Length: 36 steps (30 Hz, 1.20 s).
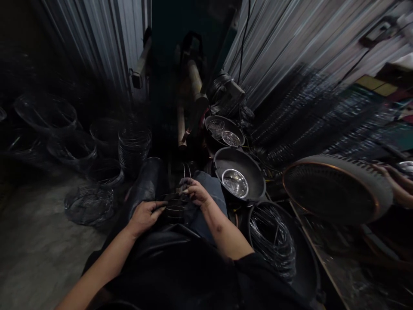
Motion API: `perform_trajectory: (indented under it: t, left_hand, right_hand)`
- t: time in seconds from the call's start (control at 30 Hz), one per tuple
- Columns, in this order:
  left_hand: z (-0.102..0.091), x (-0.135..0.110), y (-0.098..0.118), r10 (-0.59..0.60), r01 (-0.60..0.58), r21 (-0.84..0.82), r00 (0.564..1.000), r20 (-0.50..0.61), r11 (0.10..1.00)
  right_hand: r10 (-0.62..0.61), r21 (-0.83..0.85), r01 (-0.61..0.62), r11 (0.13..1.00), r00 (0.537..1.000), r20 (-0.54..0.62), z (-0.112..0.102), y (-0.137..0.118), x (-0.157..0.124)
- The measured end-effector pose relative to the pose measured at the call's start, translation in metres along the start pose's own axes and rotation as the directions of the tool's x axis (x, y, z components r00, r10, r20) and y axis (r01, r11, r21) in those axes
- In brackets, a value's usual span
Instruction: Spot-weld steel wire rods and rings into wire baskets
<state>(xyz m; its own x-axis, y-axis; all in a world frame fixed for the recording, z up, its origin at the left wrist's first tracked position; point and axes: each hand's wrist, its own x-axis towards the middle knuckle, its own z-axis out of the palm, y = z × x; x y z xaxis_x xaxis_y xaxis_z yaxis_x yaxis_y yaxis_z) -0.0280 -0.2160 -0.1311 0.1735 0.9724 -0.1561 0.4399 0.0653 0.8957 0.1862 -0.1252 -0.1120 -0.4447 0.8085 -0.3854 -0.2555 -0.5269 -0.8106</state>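
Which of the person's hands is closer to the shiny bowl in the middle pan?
Right. The right hand is left of the shiny bowl; the left hand is farther left.

The light is dim, with deep shadow over the machine and along the far edge of the floor. A bowl glints near the lower edge of its pan. Wire coils at right smear with blur, and the outer areas look stretched.

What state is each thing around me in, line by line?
Left hand: fingertips at wire frame, grip unclear.
Right hand: pinching wire frame.
Wire frame: curved, between both hands.
Metal dish: lying in middle basin.
Wire coil: loosely bundled in nearest basin.
Round tub: tilted, at co-worker's hand.
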Motion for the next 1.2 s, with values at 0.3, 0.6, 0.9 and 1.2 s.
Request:
perform_trajectory:
  t: [0.3, 0.6, 0.9, 1.2]
  left_hand:
    - [-0.034, 0.044, 0.078, -0.042, 0.035, -0.031, 0.961, -0.275, 0.999]
    - [-0.018, 0.047, 0.132, 0.201, -0.192, 0.061, 0.952, -0.231, 0.979]
    - [-0.032, 0.041, 0.151, 0.292, -0.282, 0.080, 0.895, -0.338, 0.956]
    - [0.002, 0.023, 0.131, 0.344, -0.319, 0.152, 0.919, -0.191, 0.935]
  right_hand:
    - [-0.175, -0.389, 0.246, 0.888, 0.962, 0.209, 0.035, 0.005, -0.018]
    - [-0.576, -0.831, 0.452, 0.324, 0.791, 0.206, 0.030, -0.062, -0.065]
    - [-0.864, -0.873, 0.462, 0.154, 0.492, 0.108, 0.025, -0.102, -0.056]
    - [-0.194, -0.288, 0.170, 0.943, 0.979, -0.058, 0.049, -0.089, -0.032]
